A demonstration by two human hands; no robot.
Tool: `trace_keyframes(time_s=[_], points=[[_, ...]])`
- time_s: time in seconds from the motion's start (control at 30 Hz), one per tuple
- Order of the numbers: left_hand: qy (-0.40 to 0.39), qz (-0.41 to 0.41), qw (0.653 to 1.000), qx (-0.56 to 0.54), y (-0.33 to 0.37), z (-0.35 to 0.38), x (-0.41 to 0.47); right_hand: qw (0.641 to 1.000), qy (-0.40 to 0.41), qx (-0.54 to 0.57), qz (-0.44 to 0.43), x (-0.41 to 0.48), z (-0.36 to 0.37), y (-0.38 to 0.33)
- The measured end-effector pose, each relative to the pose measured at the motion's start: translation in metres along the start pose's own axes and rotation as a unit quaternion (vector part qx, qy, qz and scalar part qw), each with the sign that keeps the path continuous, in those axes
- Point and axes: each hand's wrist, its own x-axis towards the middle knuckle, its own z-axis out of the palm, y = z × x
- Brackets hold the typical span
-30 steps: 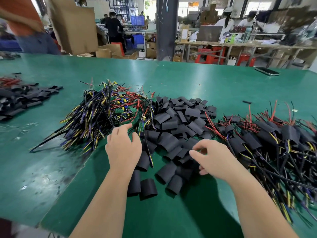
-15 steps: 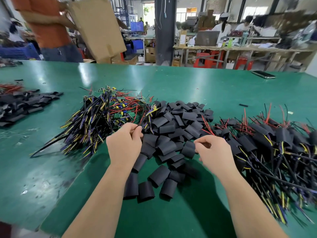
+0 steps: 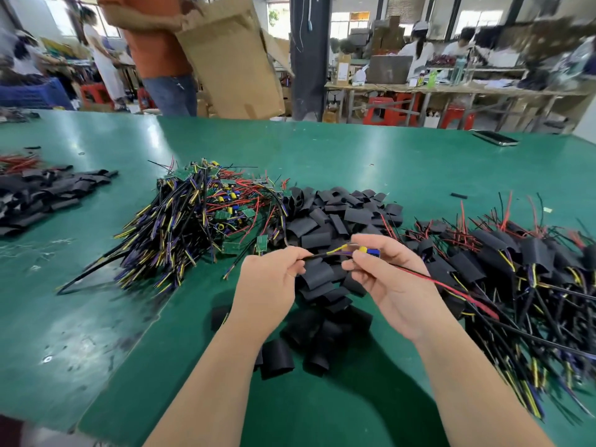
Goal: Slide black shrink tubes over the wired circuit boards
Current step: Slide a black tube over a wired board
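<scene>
A wired circuit board (image 3: 371, 252) with a blue capacitor hangs above the green table (image 3: 387, 162). My right hand (image 3: 390, 282) pinches that board; its red wires trail off to the right. My left hand (image 3: 267, 279) pinches the board's black and yellow wires. A black shrink tube (image 3: 317, 273) sits just under the wire between my hands; whether a finger holds it is unclear. Behind my hands lies a pile of loose shrink tubes (image 3: 338, 217). Bare wired boards (image 3: 200, 221) are heaped at the left, and sleeved boards (image 3: 516, 262) at the right.
Another heap of black tubes (image 3: 42, 195) and red wires lies at the far left. A phone (image 3: 495, 138) rests near the table's far right edge. A person in orange holds a cardboard box (image 3: 232, 53) beyond the far edge. Loose tubes (image 3: 277, 358) lie near my forearms.
Both hands have lifted from the piles and come together. My left hand pulled a wired board out of the left heap, and my right hand now pinches its board end.
</scene>
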Motion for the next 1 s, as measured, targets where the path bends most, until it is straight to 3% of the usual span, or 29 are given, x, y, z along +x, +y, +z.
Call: trace_keyframes(time_s=[0.23, 0.37, 0.53, 0.7, 0.77, 0.83, 0.93, 1.0], points=[[-0.02, 0.051, 0.998, 0.01, 0.012, 0.009, -0.006, 0.993, 0.032, -0.116, 0.007, -0.002, 0.008, 0.017], [-0.034, 0.044, 0.998, -0.003, 0.01, 0.007, -0.007, 0.965, 0.062, -0.252, -0.036, -0.001, 0.009, 0.019], [-0.001, 0.022, 1.0, -0.013, 0.011, 0.008, -0.007, 0.961, 0.049, -0.267, -0.056, -0.001, 0.01, 0.018], [0.015, -0.038, 0.999, -0.013, 0.003, 0.007, -0.007, 0.983, 0.048, -0.172, -0.038, 0.007, 0.008, 0.027], [0.029, -0.048, 0.998, -0.015, 0.003, 0.005, -0.006, 0.982, 0.045, -0.181, -0.025, 0.009, 0.009, 0.031], [0.036, -0.051, 0.998, -0.003, 0.003, 0.005, -0.006, 0.934, 0.044, -0.349, -0.056, 0.011, 0.006, 0.036], [0.052, -0.062, 0.997, 0.018, 0.002, 0.006, -0.007, 0.76, 0.009, -0.639, -0.121, 0.014, 0.002, 0.048], [0.067, -0.068, 0.995, 0.029, 0.0, 0.006, -0.008, 0.684, -0.039, -0.724, -0.083, 0.016, 0.0, 0.053]])
